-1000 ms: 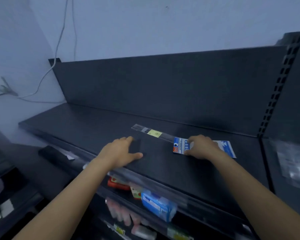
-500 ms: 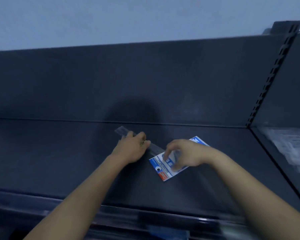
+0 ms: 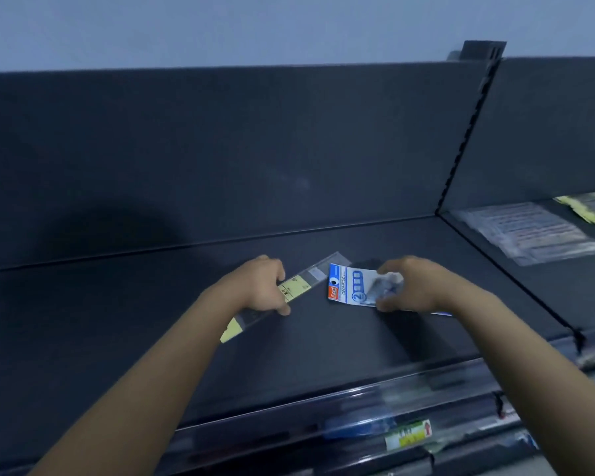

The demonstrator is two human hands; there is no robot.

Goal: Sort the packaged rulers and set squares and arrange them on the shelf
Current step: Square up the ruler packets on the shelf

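Head view: along the shelf (image 3: 117, 324)'s front lip runs a clear price strip (image 3: 323, 407). At mid-shelf the left hand (image 3: 260, 290) curls round a slanted, clear-sleeved ruler (image 3: 299, 286), thumb on its near edge. Just beside it, the right hand (image 3: 413, 286) pinches a blue-and-white set square pack (image 3: 349, 286). Behind the shelf rises a dark back panel (image 3: 220, 149).

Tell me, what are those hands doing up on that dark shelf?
A person is sorting packets on the dark shelf. The left hand grips a long clear ruler packet with a yellow label, which lies slanted. The right hand pinches a blue-and-white set-square packet just beside it.
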